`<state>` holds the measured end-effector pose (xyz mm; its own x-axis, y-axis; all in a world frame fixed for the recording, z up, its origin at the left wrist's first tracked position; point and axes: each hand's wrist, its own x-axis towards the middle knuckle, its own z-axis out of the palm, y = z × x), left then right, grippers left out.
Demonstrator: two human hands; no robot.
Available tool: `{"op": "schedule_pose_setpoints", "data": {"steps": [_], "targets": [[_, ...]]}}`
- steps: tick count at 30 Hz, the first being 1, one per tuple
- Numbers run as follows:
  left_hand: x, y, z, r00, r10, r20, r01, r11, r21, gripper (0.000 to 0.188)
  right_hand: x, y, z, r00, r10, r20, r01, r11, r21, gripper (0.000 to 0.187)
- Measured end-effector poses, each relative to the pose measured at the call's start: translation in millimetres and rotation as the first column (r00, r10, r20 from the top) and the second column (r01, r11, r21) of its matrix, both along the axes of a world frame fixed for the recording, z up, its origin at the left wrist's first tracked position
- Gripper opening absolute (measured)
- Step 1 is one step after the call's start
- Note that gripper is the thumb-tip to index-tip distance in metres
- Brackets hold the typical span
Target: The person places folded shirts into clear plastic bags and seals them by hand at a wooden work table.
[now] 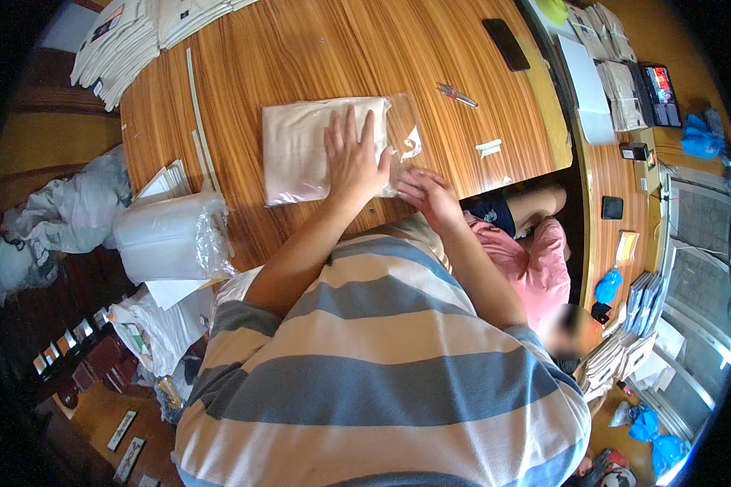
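A folded cream cloth (296, 146) lies flat inside a clear plastic bag (404, 122) on the wooden table, near its front edge. The bag's transparent end sticks out to the right of the cloth, with a white mark on it. My left hand (354, 158) rests flat on top of the bagged cloth, fingers spread. At the near right corner of the bag, my right hand (432, 197) has its fingers bent together on the plastic edge. The fingertips partly cover the plastic there.
Stacks of folded cream cloths (122, 53) stand at the far left. A pile of clear bags (170, 239) lies at the table's left edge. Right of the work are a pen (457, 95), white strips (489, 148) and a phone (506, 45). A person in pink (528, 260) sits close on the right.
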<state>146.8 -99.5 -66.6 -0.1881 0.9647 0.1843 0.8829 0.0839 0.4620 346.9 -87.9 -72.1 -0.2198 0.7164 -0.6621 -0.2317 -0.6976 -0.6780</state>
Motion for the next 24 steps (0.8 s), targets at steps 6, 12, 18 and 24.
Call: {"op": "schedule_pose_setpoints", "data": {"steps": [6, 12, 18, 24], "targets": [[-14.6, -2.6, -24.4, 0.944, -0.202, -0.259, 0.184, 0.979, -0.092, 0.075, 38.3, 5.0, 8.8, 0.644, -0.199, 0.738, -0.523, 0.589, 0.616, 0.022], [-60.0, 27.6, -15.4, 0.785, -0.552, -0.281, 0.538, 0.833, -0.132, 0.083, 1.6, 79.1, 26.9, 0.354, 0.023, 0.935, -0.899, -0.268, 0.347, 0.039], [-69.0, 30.5, -8.2, 0.772, -0.579, -0.262, 0.593, 0.804, -0.03, 0.074, 11.3, 105.2, 30.3, 0.105, -0.101, 0.989, -0.912, -0.407, 0.056, 0.031], [-39.6, 50.4, -27.5, 0.749, -0.617, -0.241, 0.623, 0.78, -0.06, 0.055, 17.5, 127.2, 20.2, 0.141, -0.281, 0.949, -0.846, -0.532, -0.032, 0.026]]}}
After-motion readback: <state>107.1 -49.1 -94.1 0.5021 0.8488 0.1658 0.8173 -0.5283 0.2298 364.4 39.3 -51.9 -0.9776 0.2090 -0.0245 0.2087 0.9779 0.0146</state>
